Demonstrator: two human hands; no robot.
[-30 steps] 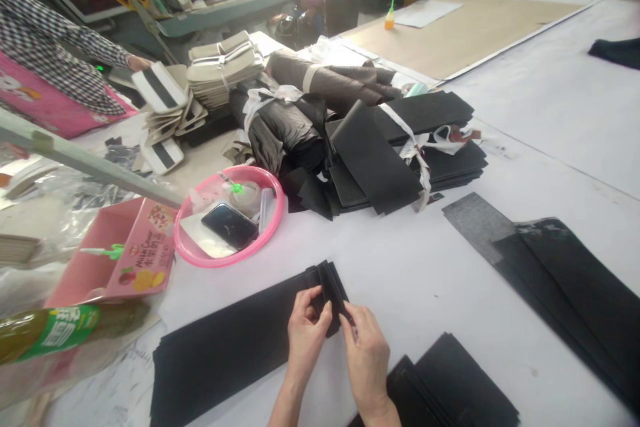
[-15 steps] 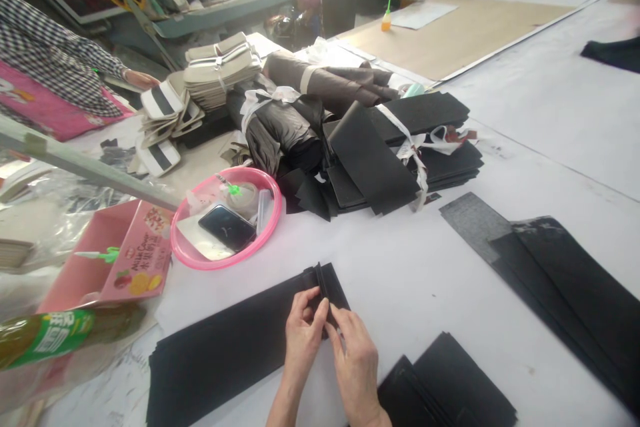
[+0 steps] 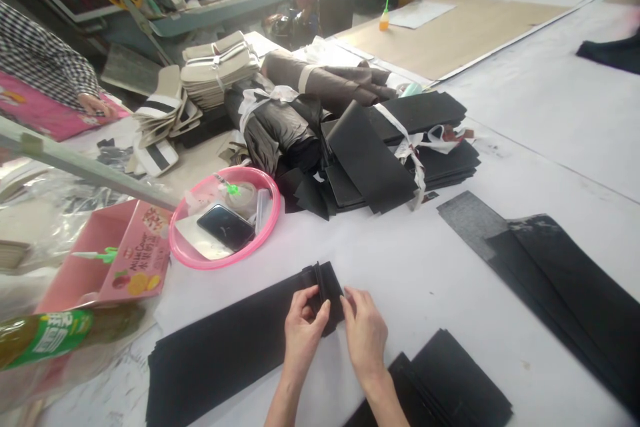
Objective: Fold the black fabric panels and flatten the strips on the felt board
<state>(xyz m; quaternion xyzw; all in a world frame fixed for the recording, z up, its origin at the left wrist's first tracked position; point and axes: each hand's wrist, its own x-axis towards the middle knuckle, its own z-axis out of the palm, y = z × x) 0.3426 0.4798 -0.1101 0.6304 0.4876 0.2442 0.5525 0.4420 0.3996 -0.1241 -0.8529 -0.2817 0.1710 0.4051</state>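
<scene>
A long stack of black sheets (image 3: 225,340), leather-like, lies slantwise on the white table in front of me. At its right end, my left hand (image 3: 304,323) is closed, thumb and fingers pinching a folded-up edge of the top black sheet (image 3: 330,283). My right hand (image 3: 366,332) is just to the right, its thumb and forefinger closed at the right edge of that same end. Its other fingers are curled. Nearer me on the right sits a smaller pile of black pieces (image 3: 463,373), partly behind my right forearm.
A pink basin (image 3: 175,240) holding a phone (image 3: 226,227) stands beyond the stack. To the left are a pink box (image 3: 143,260) and a bottle (image 3: 65,333). Tied black bundles (image 3: 370,153) lie behind, more black strips (image 3: 560,273) at right. A co-worker's hand (image 3: 95,105) shows far left.
My right hand has moved right, away from my left hand, to the edge of the black sheet. My left hand keeps its pinch. The co-worker's hand has drawn back left from the pale pieces.
</scene>
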